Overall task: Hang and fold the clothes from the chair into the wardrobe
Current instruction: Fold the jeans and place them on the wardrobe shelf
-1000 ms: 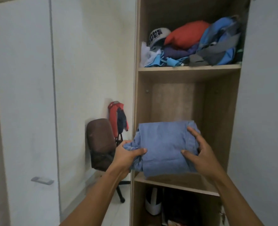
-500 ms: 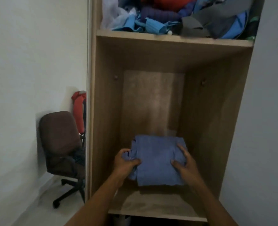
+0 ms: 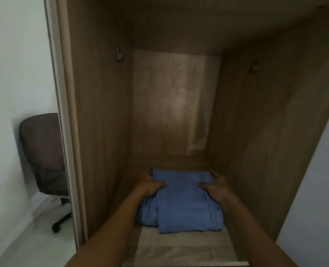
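Fingers (image 3: 160, 183) of my left hand (image 3: 149, 185) and right hand (image 3: 216, 187) grip the folded blue garment (image 3: 186, 204) on the shelf (image 3: 179, 249), lower centre; withdrawing carelessly could drag its folds open.

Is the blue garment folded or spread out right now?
Folded: the blue garment lies as a compact, layered bundle on the wardrobe shelf.

the left hand (image 3: 148, 185) and right hand (image 3: 216, 186) have fingertips hidden under the folded blue garment (image 3: 184, 201); the wardrobe (image 3: 102, 132) side hides part of the chair (image 3: 42, 151).
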Demonstrator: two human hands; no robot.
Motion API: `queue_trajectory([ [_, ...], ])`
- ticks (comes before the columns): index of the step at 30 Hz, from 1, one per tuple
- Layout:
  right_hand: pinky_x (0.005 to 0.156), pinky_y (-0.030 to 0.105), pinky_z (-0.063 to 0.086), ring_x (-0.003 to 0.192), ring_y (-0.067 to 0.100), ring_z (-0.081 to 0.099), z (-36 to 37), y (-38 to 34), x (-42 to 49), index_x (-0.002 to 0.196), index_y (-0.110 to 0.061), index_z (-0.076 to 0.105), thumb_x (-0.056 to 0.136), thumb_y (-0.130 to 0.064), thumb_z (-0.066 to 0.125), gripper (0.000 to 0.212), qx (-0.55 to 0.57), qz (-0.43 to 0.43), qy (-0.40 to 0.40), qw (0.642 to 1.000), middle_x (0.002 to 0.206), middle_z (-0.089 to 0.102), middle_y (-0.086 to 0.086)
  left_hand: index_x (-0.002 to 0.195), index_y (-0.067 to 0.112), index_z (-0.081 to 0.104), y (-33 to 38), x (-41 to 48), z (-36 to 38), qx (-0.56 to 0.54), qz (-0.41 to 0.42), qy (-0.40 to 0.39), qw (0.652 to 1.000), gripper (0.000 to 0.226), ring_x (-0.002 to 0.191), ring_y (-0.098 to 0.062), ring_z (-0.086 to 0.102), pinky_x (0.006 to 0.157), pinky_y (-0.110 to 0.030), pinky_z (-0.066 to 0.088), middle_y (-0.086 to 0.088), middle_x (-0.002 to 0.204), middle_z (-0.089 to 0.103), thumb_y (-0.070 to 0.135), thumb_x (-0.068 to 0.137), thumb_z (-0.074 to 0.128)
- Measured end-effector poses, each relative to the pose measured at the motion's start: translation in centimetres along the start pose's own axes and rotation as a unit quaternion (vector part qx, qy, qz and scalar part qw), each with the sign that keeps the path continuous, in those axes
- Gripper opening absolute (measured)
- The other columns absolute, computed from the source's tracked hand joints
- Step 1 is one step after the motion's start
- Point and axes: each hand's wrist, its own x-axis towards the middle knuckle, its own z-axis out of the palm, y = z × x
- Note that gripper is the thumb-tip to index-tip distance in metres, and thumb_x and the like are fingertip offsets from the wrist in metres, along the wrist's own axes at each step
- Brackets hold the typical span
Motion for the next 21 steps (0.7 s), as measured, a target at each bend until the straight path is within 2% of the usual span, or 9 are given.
queue_trajectory([
  [3,0.085,0.011,0.050,0.109,-0.004,0.062,0.4,-0.2,0.5,0.142,-0.018,0.047,0.091,-0.006,0.069,0.057,0.031,-0.110,0.048,0.992,0.127,0.062,-0.007,0.112,0.005,0.066,-0.5,1.1,-0.1,-0.082,0.043,0.056,0.994,0.025,0.097,-0.022,0.064,0.076,-0.025,0.053,-0.008,0.116,0.067,0.007,0.088,0.074],
  [6,0.089,0.015,0.051,0.111,-0.001,0.064,0.6,-1.6,1.8,0.144,-0.021,0.047,0.093,-0.006,0.066,0.056,0.084,-0.179,0.084,0.977,0.126,0.064,-0.010,0.109,0.004,0.062,0.7,2.5,-0.5,-0.189,0.126,0.130,0.965,0.021,0.095,-0.023,0.066,0.074,-0.021,0.054,-0.009,0.105,0.069,0.004,0.090,0.071],
  [9,0.085,0.024,0.057,0.108,0.008,0.068,-0.3,-3.7,4.3,0.147,-0.027,0.043,0.089,-0.021,0.073,0.065,0.153,-0.137,0.068,0.976,0.125,0.067,-0.004,0.118,0.020,0.056,3.1,4.1,-1.3,-0.280,0.163,0.143,0.935,0.027,0.097,-0.014,0.066,0.084,-0.030,0.054,0.003,0.109,0.067,0.018,0.094,0.068],
  [12,0.076,0.030,0.060,0.096,0.012,0.073,-0.4,-2.9,5.6,0.129,-0.022,0.057,0.079,-0.024,0.083,0.055,0.140,-0.024,0.004,0.990,0.114,0.072,0.001,0.121,0.015,0.054,3.9,6.7,-1.4,-0.311,0.130,0.184,0.923,0.029,0.093,-0.016,0.064,0.082,-0.031,0.052,-0.003,0.111,0.065,0.015,0.095,0.066],
  [14,0.088,0.035,0.058,0.108,0.017,0.069,0.3,0.4,5.7,0.135,-0.025,0.051,0.073,-0.022,0.088,0.073,0.066,0.014,-0.033,0.997,0.124,0.068,0.001,0.123,0.008,0.054,2.7,8.3,-0.8,-0.265,0.093,0.200,0.939,0.032,0.099,-0.024,0.063,0.085,-0.033,0.051,-0.011,0.119,0.064,0.010,0.094,0.066],
  [16,0.097,0.024,0.051,0.120,0.016,0.058,1.1,3.1,5.6,0.141,-0.026,0.042,0.075,-0.022,0.086,0.079,0.012,0.010,-0.015,1.000,0.140,0.054,-0.002,0.127,0.007,0.057,1.2,9.5,-0.6,-0.153,0.051,0.150,0.975,0.036,0.105,-0.028,0.062,0.088,-0.032,0.051,-0.017,0.128,0.063,0.008,0.092,0.066],
  [17,0.094,0.014,0.047,0.120,0.014,0.055,1.4,3.9,5.7,0.139,-0.023,0.042,0.081,-0.016,0.081,0.070,0.015,-0.007,0.000,1.000,0.140,0.051,-0.001,0.131,0.010,0.057,0.9,9.5,-0.8,-0.103,0.031,0.100,0.989,0.041,0.107,-0.027,0.062,0.089,-0.031,0.052,-0.016,0.131,0.062,0.012,0.092,0.067],
  [18,0.094,0.011,0.044,0.120,0.015,0.054,1.7,4.1,5.7,0.139,-0.019,0.041,0.087,-0.011,0.075,0.062,0.010,-0.015,0.019,1.000,0.140,0.050,0.002,0.137,0.012,0.054,0.8,9.5,-1.1,-0.077,0.011,0.049,0.996,0.049,0.108,-0.026,0.062,0.089,-0.030,0.053,-0.014,0.134,0.061,0.018,0.091,0.070],
  [21,0.106,0.033,0.043,0.130,0.022,0.050,2.3,4.4,6.3,0.150,-0.016,0.032,0.092,-0.010,0.068,0.069,-0.059,-0.045,0.062,0.995,0.142,0.049,0.003,0.154,0.021,0.033,1.3,8.6,-2.0,0.007,0.015,-0.056,0.998,0.093,0.119,-0.020,0.056,0.088,-0.022,0.049,-0.001,0.143,0.052,0.034,0.078,0.085],
])
